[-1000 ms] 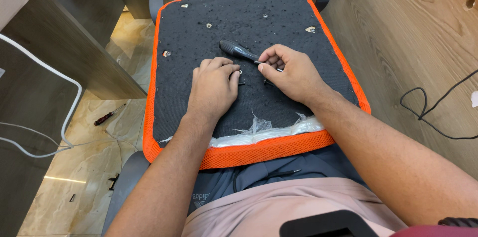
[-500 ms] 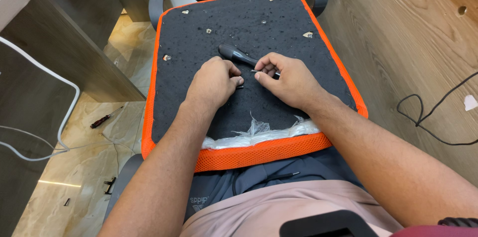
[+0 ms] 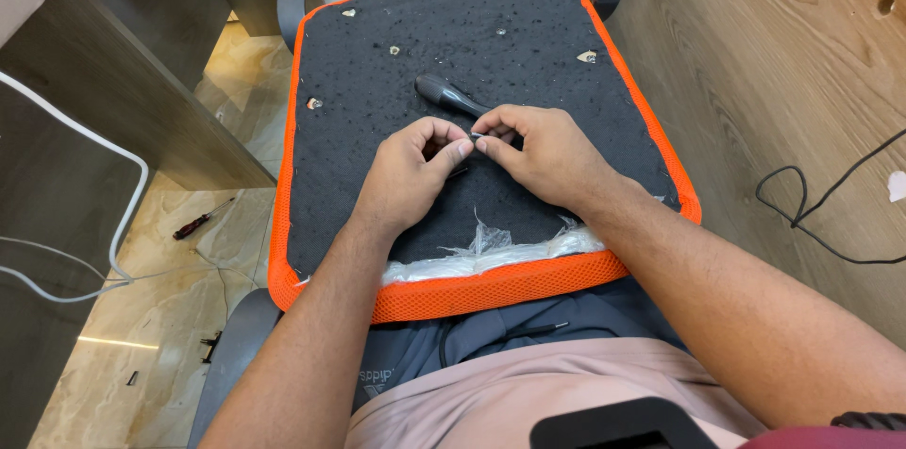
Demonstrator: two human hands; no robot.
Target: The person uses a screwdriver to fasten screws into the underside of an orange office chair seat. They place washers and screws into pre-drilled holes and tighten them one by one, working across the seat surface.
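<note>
An upturned chair seat point(image 3: 359, 81), black underneath with an orange mesh rim, rests across my lap. My left hand point(image 3: 411, 175) and my right hand point(image 3: 547, 152) meet over its middle. Their thumbs and forefingers pinch one tiny metal piece point(image 3: 475, 136) just above the black surface; it is too small to identify. A black-handled screwdriver point(image 3: 445, 93) lies on the seat, its shaft running under my right hand's fingers.
Torn clear plastic wrap point(image 3: 491, 249) clings to the seat's near edge. Pale scraps mark several holes in the black surface. A red-handled screwdriver point(image 3: 201, 222) and a white cable point(image 3: 127, 223) lie on the tiled floor at left. A black cable point(image 3: 812, 218) loops at right.
My left hand, lying flat on the seat a second ago, has curled up so its fingertips meet my right hand's. The screwdriver stays put.
</note>
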